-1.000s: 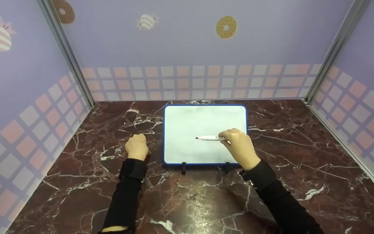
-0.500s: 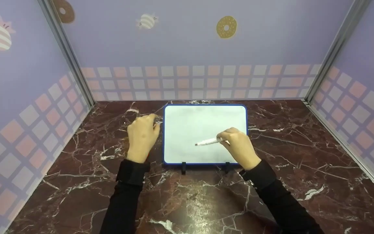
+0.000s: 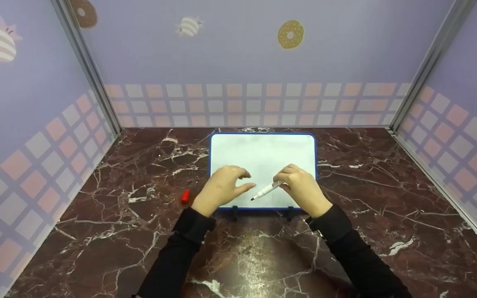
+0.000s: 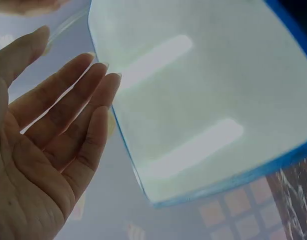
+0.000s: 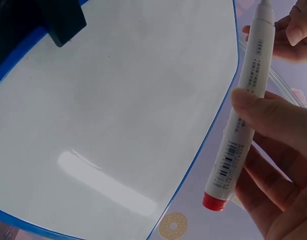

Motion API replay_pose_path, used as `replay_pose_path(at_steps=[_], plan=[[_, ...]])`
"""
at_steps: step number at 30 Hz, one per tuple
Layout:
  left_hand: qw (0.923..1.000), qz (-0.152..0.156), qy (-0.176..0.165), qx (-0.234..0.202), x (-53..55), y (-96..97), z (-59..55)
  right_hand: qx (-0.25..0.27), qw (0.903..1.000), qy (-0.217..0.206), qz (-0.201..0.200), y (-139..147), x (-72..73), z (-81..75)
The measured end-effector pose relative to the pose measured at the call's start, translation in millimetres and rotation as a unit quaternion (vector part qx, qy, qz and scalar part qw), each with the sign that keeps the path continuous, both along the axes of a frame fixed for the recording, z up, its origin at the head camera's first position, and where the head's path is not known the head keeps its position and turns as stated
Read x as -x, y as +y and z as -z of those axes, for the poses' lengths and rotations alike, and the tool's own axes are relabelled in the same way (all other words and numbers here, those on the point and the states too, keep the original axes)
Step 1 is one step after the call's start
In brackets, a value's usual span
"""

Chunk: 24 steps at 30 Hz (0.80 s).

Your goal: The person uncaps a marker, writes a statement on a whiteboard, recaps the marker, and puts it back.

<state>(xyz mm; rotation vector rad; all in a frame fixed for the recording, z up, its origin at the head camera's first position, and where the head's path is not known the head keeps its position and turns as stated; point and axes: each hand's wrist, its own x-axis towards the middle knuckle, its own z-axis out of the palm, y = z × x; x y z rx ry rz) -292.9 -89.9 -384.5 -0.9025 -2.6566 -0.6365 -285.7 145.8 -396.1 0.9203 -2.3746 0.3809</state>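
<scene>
Between thumb and fingers my right hand [image 3: 302, 188] pinches a white marker [image 3: 266, 190], its uncapped tip slanting down to the left. In the right wrist view the marker [image 5: 238, 115] shows a red end plug and printed text with a barcode. My left hand [image 3: 223, 186] reaches in from the left with nothing in it, fingers loosely bent and thumb apart, close to the marker's tip. Behind both hands stands a blue-framed whiteboard [image 3: 263, 155] with a bare white face. A red marker cap [image 3: 185, 196] lies on the table left of my left wrist.
Two black feet [image 3: 234, 212] hold the whiteboard's lower edge on the dark red marbled table [image 3: 110, 248]. Purple walls [image 3: 238, 62] with a tile pattern enclose the back and both sides.
My left hand has opened and moved right, in front of the whiteboard, leaving the red cap in sight on the table. The marker's tip has tilted lower in my right hand.
</scene>
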Motion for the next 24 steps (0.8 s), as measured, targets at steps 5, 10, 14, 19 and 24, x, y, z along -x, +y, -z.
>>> replay_pose_path(at_steps=[5, 10, 14, 19, 24], plan=[[0.9986, 0.024, -0.013, -0.045, -1.9, 16.5, 12.0, -0.002, 0.9999, 0.004, -0.013, -1.2, -0.4, 1.3], [0.9960, 0.028, -0.043, -0.074, -3.3, 28.9, 20.0, -0.004, 0.9997, 0.002, -0.026, -2.8, -0.4, 3.8], [0.9944, 0.020, -0.066, -0.081, -4.7, 33.4, 22.3, -0.002, 0.9994, 0.001, -0.036, -3.7, -0.3, 5.4], [0.9930, 0.022, -0.083, -0.081, -6.2, 35.2, 22.5, -0.003, 0.9991, 0.003, -0.041, -5.6, -0.9, 6.5], [0.9929, 0.024, -0.087, -0.078, -4.9, 35.5, 23.4, -0.001, 0.9992, -0.004, -0.040, -7.3, -0.6, 7.5]])
